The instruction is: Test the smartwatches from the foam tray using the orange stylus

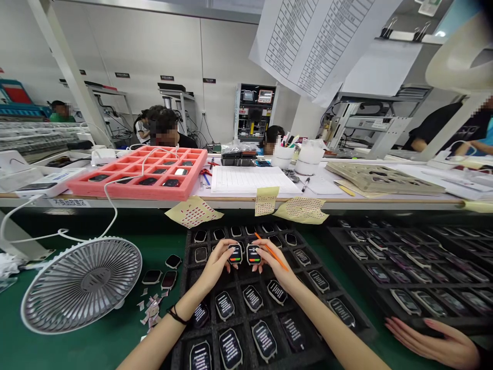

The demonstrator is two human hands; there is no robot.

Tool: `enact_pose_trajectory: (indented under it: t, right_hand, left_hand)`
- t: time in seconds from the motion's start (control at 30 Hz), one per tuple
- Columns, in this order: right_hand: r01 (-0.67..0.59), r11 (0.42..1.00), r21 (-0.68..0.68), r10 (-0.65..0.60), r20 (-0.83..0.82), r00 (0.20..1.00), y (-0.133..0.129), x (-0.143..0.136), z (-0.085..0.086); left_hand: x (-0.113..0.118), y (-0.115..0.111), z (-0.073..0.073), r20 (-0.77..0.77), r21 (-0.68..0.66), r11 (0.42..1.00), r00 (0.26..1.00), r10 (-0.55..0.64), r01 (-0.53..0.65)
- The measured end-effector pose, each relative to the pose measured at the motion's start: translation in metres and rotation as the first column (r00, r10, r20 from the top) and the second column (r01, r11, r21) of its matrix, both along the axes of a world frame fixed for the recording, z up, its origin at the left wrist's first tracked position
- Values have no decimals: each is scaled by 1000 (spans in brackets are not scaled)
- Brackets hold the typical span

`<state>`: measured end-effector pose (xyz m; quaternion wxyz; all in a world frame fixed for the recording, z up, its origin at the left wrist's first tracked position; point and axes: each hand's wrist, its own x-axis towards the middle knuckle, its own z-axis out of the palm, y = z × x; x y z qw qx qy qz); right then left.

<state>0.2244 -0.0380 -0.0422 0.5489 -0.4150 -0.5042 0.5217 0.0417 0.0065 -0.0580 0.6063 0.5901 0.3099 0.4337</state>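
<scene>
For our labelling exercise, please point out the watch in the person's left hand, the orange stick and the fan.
Watch [235,253]: head view, on its lit screen.
Orange stick [276,256]: head view, along its shaft.
Fan [82,284]: head view, on its round grille.

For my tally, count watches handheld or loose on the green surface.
5: one watch in the left hand, another in the right hand; near the fan, a rear watch, leftmost watch and front watch. More may be hidden.
</scene>
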Motion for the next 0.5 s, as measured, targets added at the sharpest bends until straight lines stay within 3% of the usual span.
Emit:
enact_pose_trajectory:
  t: [0.5]
  right_hand:
    - [-61,998,35,60,41,997,0,1,-6]
  left_hand:
    - [2,-2,-2,-30,53,999,999,-10,12]
